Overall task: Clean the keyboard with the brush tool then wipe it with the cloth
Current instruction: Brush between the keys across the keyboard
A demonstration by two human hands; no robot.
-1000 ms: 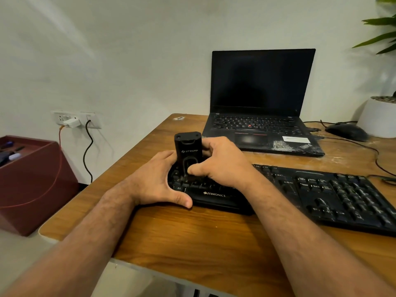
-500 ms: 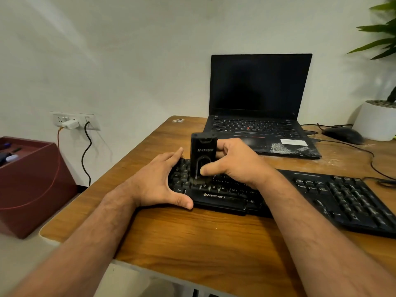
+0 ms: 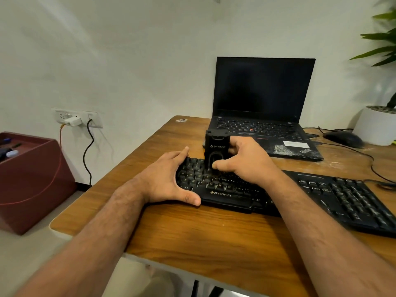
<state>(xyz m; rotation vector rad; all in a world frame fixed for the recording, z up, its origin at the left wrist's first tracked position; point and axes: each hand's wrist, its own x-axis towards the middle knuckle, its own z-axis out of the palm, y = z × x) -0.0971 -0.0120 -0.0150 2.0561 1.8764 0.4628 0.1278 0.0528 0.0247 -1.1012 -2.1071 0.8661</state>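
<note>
Grip: right hand (image 3: 246,161) curls round the black brush tool (image 3: 216,150), thumb pressed on its near face low down, fingers wrapped behind its right side
Brush tool: stands upright, lower end down on the keys in the left half of the keyboard (image 3: 321,196); pale lettering shows across its upper front, and a loop-shaped outline sits below that
Left hand: left hand (image 3: 169,181) lies flat at the keyboard's left end, fingers straight and spread over the far-left keys, thumb stretched along the near edge beside the ZEBRONICS mark; it holds nothing
Keyboard: black, full width, lies at a slant on the wooden table (image 3: 214,239), its left end under the two hands, its number pad far off to the right
Cloth: cannot tell where it is; none can be made out on the table
Laptop: black laptop (image 3: 263,108) stands open behind the keyboard, screen dark, a white sticker and scuffed patch on its palm rest
Mouse: dark mouse (image 3: 342,138) sits right of the laptop, cables trailing across the table near it
Plant: white pot (image 3: 375,127) with green leaves at the far right edge
Wall: socket strip (image 3: 75,117) with a white charger and a black cable plugged in
Floor side: maroon box (image 3: 30,183) left of the table, small items in its open top
</note>
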